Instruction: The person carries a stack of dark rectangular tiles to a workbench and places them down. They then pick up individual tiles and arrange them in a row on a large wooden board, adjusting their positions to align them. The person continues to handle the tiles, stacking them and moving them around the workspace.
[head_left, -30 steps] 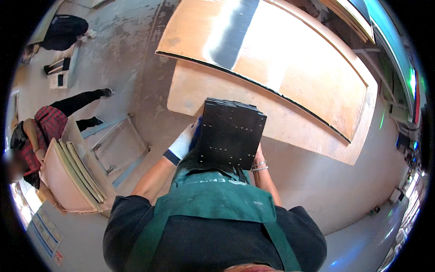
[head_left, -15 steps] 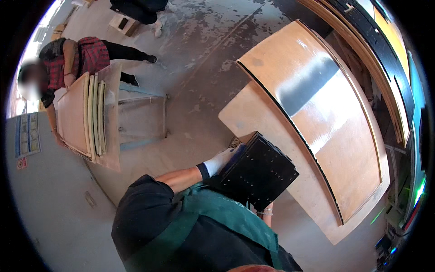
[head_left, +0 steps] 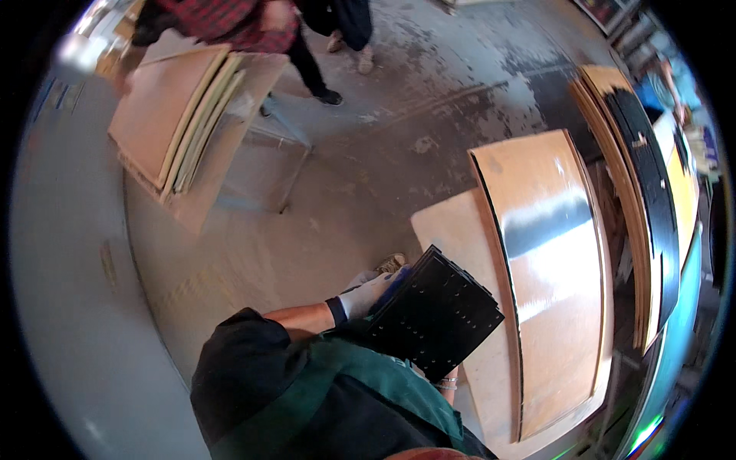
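Note:
A stack of black panels (head_left: 435, 318) with small holes and bright dots across its top face is held tilted in front of my body. My left hand (head_left: 368, 295), in a white and blue glove, grips its left side with the fingers wrapped around the edge. At the lower right corner of the stack, the wrist of my right hand (head_left: 449, 377) shows with a bracelet on it. The panels hide the fingers of that hand. My shoe (head_left: 391, 264) peeks out beyond the left glove.
On my right, a curved wooden board (head_left: 556, 322) with a glossy surface lies on a pale tabletop (head_left: 448, 226). Black and wooden sheets (head_left: 640, 192) stand beyond it. At the upper left, a person in a checked shirt (head_left: 230, 23) is by stacked boards (head_left: 172, 115) on a stand; another person's legs (head_left: 349, 31) are nearby.
My view has turned left to right across the room: the curved board now appears lower, the stand and the person higher. The black panels remain held against my body.

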Demonstrator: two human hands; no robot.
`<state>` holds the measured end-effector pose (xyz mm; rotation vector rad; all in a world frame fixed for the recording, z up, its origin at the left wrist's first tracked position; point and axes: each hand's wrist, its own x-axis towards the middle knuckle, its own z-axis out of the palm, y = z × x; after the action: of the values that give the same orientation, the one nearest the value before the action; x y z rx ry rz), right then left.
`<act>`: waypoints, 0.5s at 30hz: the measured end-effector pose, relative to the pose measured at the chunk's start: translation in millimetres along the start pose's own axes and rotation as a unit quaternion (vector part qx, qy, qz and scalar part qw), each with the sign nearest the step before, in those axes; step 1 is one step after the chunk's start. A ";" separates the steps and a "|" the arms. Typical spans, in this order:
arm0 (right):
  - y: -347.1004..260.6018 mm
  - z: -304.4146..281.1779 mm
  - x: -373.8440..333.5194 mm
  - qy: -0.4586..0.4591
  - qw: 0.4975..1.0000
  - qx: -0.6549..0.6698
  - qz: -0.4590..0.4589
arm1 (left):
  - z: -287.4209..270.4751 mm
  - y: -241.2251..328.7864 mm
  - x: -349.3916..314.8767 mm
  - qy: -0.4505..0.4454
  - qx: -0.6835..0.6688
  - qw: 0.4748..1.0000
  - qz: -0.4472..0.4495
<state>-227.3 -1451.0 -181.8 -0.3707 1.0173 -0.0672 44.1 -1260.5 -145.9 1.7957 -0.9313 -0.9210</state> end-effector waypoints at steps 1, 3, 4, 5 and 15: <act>-7.2 2.3 0.8 -0.009 1.000 -0.015 0.002 | 1.4 2.4 -9.1 0.031 0.020 0.999 0.019; -19.6 8.3 5.8 -0.035 0.998 -0.053 0.017 | 6.1 9.3 -30.5 0.078 -0.027 0.997 -0.007; -25.8 12.0 8.6 -0.046 0.996 -0.072 0.026 | 7.8 13.2 -40.0 0.101 -0.049 0.993 -0.021; -37.8 16.4 14.4 -0.061 0.993 -0.093 0.031 | 10.0 18.5 -45.2 0.124 -0.069 0.989 -0.038; -78.7 94.7 52.3 -0.225 0.917 -0.295 0.147 | 64.7 72.1 -115.5 0.401 -0.356 0.843 -0.044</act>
<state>-110.9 -1510.8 -153.9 -0.7381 0.6050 0.5888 -78.8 -1206.6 -77.2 1.3420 0.0550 -0.3812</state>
